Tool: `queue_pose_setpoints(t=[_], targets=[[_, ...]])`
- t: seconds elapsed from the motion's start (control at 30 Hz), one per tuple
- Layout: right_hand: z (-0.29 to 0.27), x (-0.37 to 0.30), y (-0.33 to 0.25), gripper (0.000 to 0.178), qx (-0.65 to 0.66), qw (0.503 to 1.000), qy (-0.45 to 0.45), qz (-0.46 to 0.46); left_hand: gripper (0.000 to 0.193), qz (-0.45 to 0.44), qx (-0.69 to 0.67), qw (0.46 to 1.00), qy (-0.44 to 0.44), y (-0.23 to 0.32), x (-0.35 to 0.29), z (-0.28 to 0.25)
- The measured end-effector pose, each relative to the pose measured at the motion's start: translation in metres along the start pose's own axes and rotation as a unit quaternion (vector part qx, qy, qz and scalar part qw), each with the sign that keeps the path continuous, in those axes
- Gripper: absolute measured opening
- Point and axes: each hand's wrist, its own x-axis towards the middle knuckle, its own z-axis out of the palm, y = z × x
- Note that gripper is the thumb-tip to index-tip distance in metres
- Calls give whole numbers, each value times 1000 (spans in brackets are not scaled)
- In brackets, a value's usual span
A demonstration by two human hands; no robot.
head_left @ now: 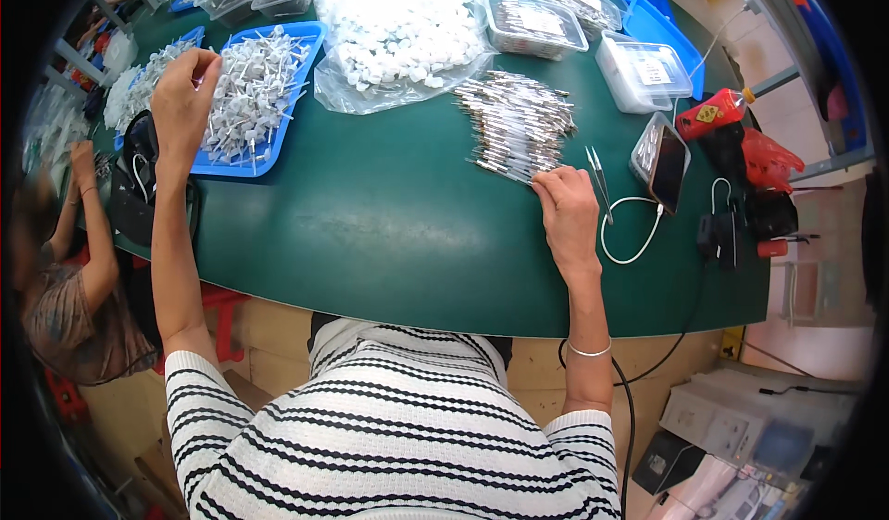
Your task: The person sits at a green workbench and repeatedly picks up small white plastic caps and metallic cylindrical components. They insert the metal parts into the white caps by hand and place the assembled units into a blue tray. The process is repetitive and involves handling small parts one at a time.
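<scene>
My left hand [184, 96] is raised over the left side of a blue tray [278, 154]. Its fingers are curled into a pinch, and anything between them is hidden. Heaped in that tray are small white-headed pieces with thin metal stems [250, 94]. My right hand [567, 207] is at the near edge of a pile of thin metal-ended rods with whitish middles [519, 122]. Thumb and forefinger pinch the end of one rod there. Metal tweezers [600, 185] lie just right of this hand.
A clear bag of white caps [407, 48] stands at the back middle. Plastic boxes [535, 25] line the back right. A phone [668, 175] with a white cable [619, 251] leans on a box, near a red bottle [713, 115]. Another person [79, 288] sits at left.
</scene>
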Motion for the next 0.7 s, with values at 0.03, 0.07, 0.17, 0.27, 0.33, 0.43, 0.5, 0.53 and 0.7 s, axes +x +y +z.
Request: queue_pose_setpoints(t=[0.03, 0.07, 0.17, 0.27, 0.33, 0.43, 0.5, 0.53, 0.7], targets=[[3, 0, 0, 9, -16, 1000, -10, -3, 11, 20, 33, 999, -4, -16, 0, 2], [5, 1, 1, 8, -33, 999, -20, -8, 11, 40, 66, 997, -8, -32, -2, 9], [2, 2, -3, 6, -50, 998, -31, -11, 9, 54, 139, 988, -47, -55, -9, 22], [-5, 3, -9, 4, -65, 996, -65, -12, 8, 73, 125, 989, 25, -29, -7, 24], [-6, 4, -13, 4, -73, 994, -82, 0, 10, 94, 33, 993, 60, 3, -7, 35], [-5, 4, -13, 4, -91, 990, -104, 7, 14, 141, -108, 984, -4, 58, -17, 71], [-7, 4, -14, 4, -107, 988, -114, 7, 13, 195, -152, 968, -50, 83, -21, 104], [-10, 5, -15, 5, -110, 987, -114, 10, 13, 202, -159, 963, -76, 91, -23, 120], [-37, 3, -13, 9, -96, 988, -112, 50, 19, 236, -126, 953, -145, 112, -21, 177]])
